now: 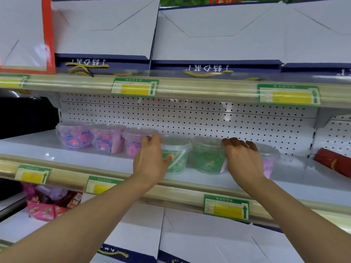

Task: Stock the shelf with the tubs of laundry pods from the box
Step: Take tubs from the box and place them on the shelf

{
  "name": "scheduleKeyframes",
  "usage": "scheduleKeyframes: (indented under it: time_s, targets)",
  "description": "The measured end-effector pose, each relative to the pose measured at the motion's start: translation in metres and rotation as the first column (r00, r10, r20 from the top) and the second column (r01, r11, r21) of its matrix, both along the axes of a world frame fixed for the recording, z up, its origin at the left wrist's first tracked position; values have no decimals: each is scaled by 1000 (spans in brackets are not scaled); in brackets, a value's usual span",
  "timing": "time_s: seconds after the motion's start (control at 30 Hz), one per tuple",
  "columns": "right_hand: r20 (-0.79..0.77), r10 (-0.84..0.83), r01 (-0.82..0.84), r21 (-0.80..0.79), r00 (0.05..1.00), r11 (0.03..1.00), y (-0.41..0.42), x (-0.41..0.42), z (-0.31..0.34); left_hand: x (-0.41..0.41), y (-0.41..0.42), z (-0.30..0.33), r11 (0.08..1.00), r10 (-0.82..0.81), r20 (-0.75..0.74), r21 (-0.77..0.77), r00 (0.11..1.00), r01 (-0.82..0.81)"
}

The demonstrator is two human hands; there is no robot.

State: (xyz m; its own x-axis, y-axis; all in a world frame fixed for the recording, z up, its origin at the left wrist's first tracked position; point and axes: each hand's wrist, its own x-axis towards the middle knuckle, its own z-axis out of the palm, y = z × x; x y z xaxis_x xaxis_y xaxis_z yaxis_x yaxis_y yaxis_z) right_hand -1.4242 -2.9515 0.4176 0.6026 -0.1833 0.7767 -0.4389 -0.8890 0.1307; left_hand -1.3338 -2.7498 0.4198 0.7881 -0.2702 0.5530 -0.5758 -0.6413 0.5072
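Shelving of white metal with a perforated back panel (190,118) carries the whole row, so it serves as the landmark: six clear plastic tubs stand along its rear, close to that panel, likely pushed back to leave the front free for more stock. From the shelf's left end come three clear round tubs of pink and purple pods (106,139), then two clear tubs of green pods (207,156), then a clear tub with a pink label (269,158) partly hidden. The left hand (150,160) is loosely spread, thumb against the nearer green tub, apparently nudging it into line. The right hand (245,160), fingers curled and open, rests between the second green tub and the pink-labelled one, gripping nothing. No box is visible.
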Motion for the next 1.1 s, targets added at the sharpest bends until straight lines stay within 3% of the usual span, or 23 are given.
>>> scheduleKeyframes:
  time_s: [0.23,0.47,0.77,0.9,0.97,1.03,1.1]
  targets:
    - [-34,-15,17,72,999,997,-2,5,1,20,-20,2,984,56,154,161,987,-81]
    - [86,26,-33,77,996,997,-15,15,-5,27,-35,3,972,61,154,217,986,-94]
    - [-1,71,-70,125,997,990,-23,10,-5,30,-43,0,936,85,165,324,983,-135]
    - [38,-163,157,125,986,980,-25,-15,-12,21,-37,-2,906,108,236,377,966,-194]
    - [-19,-289,286,226,957,931,-24,-32,-13,13,-34,-2,888,94,287,409,953,-211]
    - [-125,-296,322,329,947,888,-26,-39,-15,4,-31,-1,872,71,295,446,953,-203]
    - [-168,-206,256,377,964,890,-30,-41,-14,-8,-31,-2,858,39,295,479,955,-183]
